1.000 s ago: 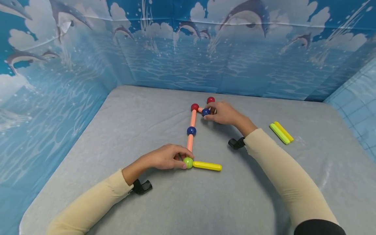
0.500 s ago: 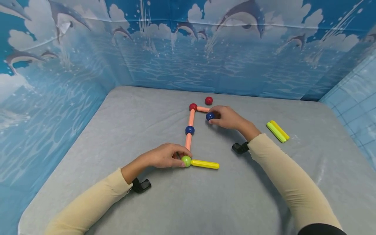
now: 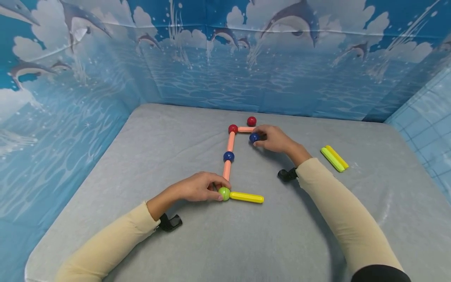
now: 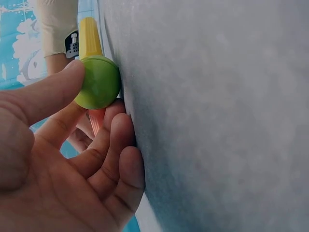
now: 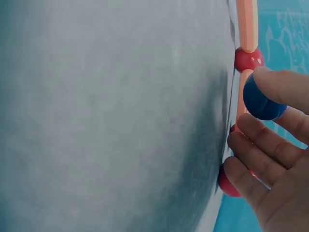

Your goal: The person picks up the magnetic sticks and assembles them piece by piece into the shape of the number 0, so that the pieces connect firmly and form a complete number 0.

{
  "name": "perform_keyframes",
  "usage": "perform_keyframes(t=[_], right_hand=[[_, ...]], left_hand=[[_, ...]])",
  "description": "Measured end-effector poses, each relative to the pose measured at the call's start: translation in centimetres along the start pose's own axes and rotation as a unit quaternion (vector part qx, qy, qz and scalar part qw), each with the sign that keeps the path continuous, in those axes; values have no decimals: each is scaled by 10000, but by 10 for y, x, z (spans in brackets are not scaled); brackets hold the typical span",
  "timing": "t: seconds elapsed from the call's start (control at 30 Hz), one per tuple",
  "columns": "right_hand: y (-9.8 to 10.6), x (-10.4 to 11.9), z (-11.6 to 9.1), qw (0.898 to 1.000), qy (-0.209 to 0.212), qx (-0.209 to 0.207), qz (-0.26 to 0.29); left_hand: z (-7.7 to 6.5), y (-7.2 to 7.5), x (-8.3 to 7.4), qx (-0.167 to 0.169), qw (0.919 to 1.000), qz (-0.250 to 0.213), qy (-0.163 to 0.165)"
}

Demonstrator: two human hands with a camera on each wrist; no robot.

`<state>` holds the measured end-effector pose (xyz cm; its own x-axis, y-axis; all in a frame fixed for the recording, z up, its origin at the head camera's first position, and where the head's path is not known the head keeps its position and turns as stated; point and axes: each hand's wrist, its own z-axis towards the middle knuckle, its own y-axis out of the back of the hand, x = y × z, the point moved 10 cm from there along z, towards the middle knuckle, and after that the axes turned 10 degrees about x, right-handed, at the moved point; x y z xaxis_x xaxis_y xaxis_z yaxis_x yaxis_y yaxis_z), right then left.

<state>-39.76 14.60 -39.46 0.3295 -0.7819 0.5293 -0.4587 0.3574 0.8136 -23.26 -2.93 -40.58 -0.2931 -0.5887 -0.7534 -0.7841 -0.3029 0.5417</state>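
Note:
My left hand (image 3: 199, 187) pinches a green ball (image 4: 99, 82) between thumb and fingers at the near end of a stick-and-ball chain. A yellow stick (image 3: 247, 197) points right from that ball. A salmon stick (image 3: 227, 170) runs away from it to a blue ball (image 3: 229, 156), then another salmon stick (image 3: 230, 141) reaches a red ball (image 3: 233, 129). From there a salmon stick (image 3: 246, 129) extends right, its far end hidden behind my right hand (image 3: 276, 139). That hand pinches a second blue ball (image 5: 263, 99) by thumb and finger, just in front of this stick.
A loose red ball (image 3: 251, 121) lies behind the far salmon stick. To the right, a lime stick (image 3: 332, 159) and a yellow stick (image 3: 337, 156) lie side by side on the grey-covered table (image 3: 282, 243). A dolphin-print curtain (image 3: 211, 78) stands behind and at the left.
My right hand has moved slightly right with the blue ball. The far salmon stick has swung from slanting toward me to pointing right. My left hand keeps its place on the green ball.

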Motion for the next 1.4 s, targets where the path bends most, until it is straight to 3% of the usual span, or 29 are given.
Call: perform_keyframes(t=[0.17,0.4,0.63,0.83,1.03,1.23,1.4], right_hand=[[1,-4,-5,9999,9,-63,149],[23,-13,-10,9969,9,-789,-32],[15,-30,-9,9987,-163,-418,253],[16,-24,-18,9981,-8,-604,112],[22,-12,-44,9951,174,-933,273],[11,1,-78,9959,602,-648,199],[0,0,-102,9970,546,-443,316]], left_hand=[[1,-1,1,24,10000,-33,-37],[2,0,1,-1,10000,45,-49],[3,-1,0,41,9999,53,-84],[2,0,-1,14,10000,18,-84],[0,0,-1,24,10000,-14,-59],[0,1,-1,-28,10000,-9,-4],[0,-1,-3,-33,10000,47,1]])
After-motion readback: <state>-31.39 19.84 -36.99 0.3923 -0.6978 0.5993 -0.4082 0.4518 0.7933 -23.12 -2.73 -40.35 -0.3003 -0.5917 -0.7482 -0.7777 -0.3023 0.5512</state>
